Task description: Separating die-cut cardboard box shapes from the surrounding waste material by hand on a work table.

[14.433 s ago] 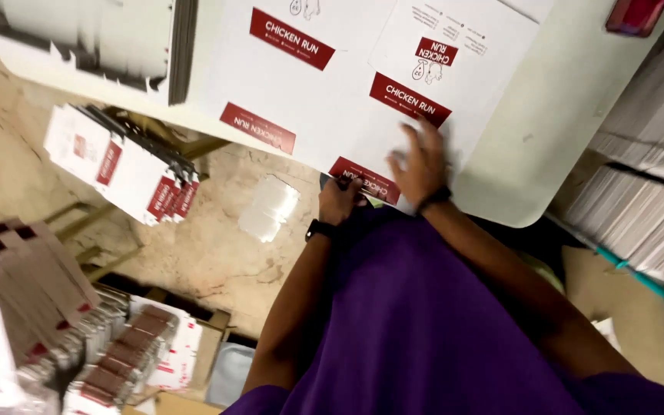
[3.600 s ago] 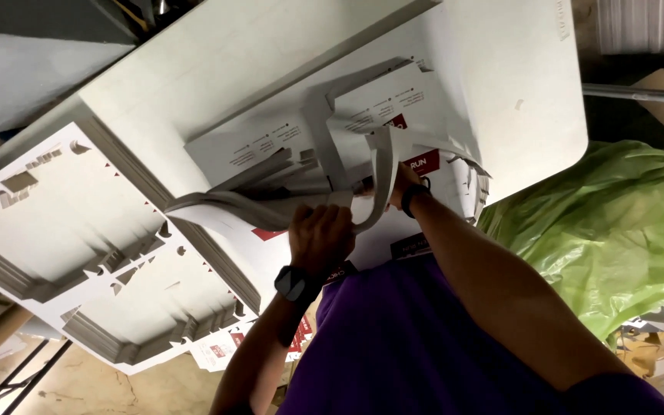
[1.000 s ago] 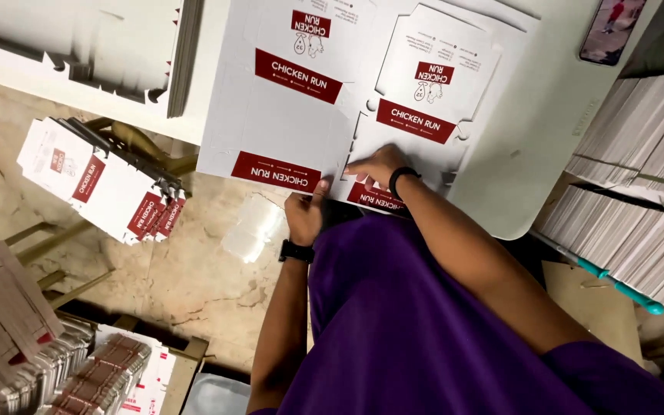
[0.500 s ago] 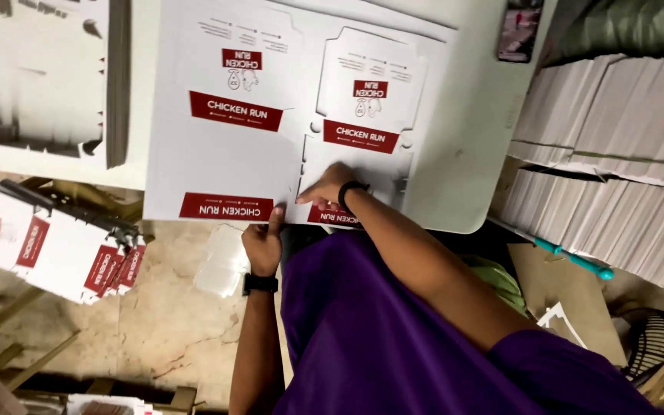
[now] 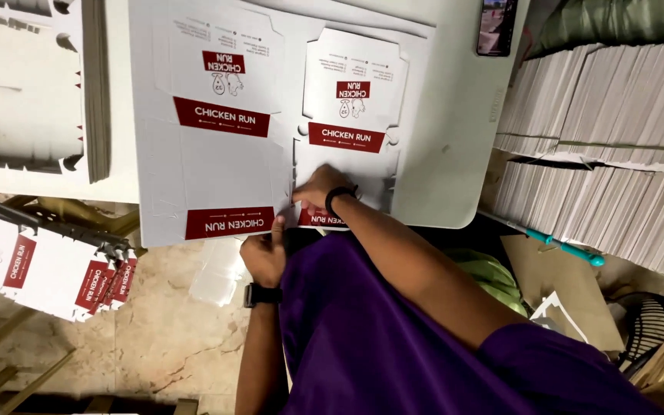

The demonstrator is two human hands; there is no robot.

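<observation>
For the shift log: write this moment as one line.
left hand: grips near edge of flat box sheet | right hand: presses sheet | white table

The 1 head-worn camera looks steeply down, close over the white table (image 5: 455,154) and the floor (image 5: 170,346) beside it.

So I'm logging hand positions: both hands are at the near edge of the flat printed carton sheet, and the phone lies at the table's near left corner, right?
Not quite. In the head view the phone lies at the table's far right corner. Both the left hand and right hand are at the carton sheet's near edge.
</observation>
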